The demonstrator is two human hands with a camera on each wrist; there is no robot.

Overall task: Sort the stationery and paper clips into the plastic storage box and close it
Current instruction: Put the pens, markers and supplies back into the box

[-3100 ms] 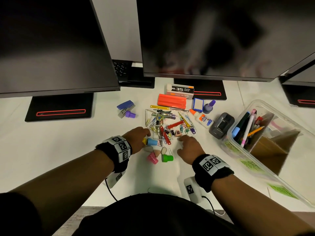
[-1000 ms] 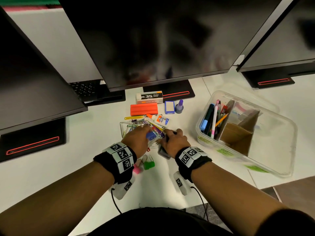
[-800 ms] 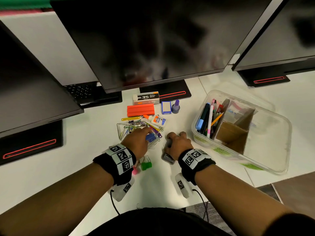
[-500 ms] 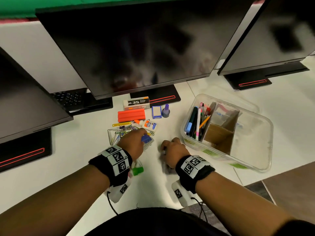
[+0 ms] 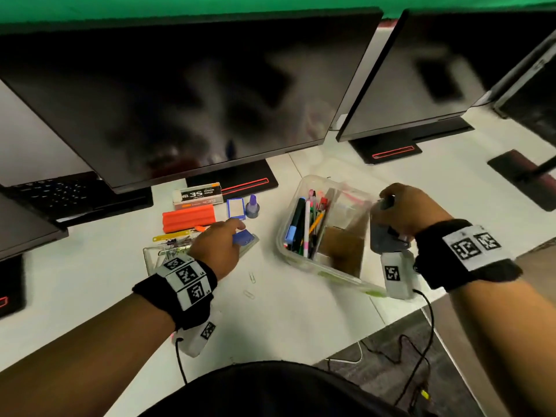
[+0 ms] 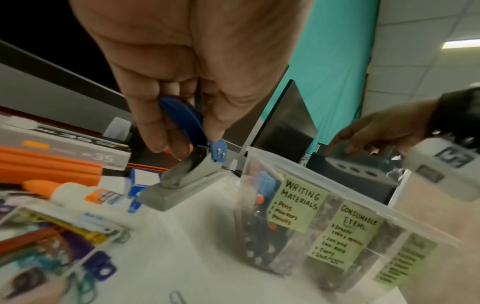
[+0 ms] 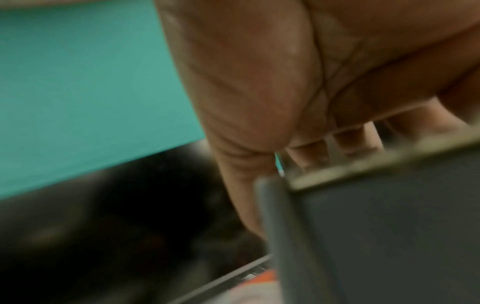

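Observation:
The clear plastic storage box (image 5: 282,236) stands open on the desk with pens and markers upright in its left section. Its front carries yellow labels (image 6: 298,207). My right hand (image 5: 388,200) grips a dark grey stapler (image 5: 386,236) and holds it above the box's right side. In the right wrist view the stapler (image 7: 389,226) fills the lower right under my blurred right hand (image 7: 285,164). My left hand (image 5: 237,228) pinches the blue handle of a small blue and grey punch (image 6: 182,179), just above the desk left of the box.
A shallow clear tray (image 5: 150,260) of coloured paper clips lies under my left wrist. Behind it are a glue bottle (image 6: 78,194), an orange case (image 5: 189,218), a staples box (image 5: 198,195) and a purple bottle (image 5: 252,206). Two loose clips (image 5: 252,276) lie nearer. Monitors overhang the back.
My right hand has lifted the grey stapler off the desk and carried it right, over the box. My left hand has raised the blue punch a little. The head view has swung right.

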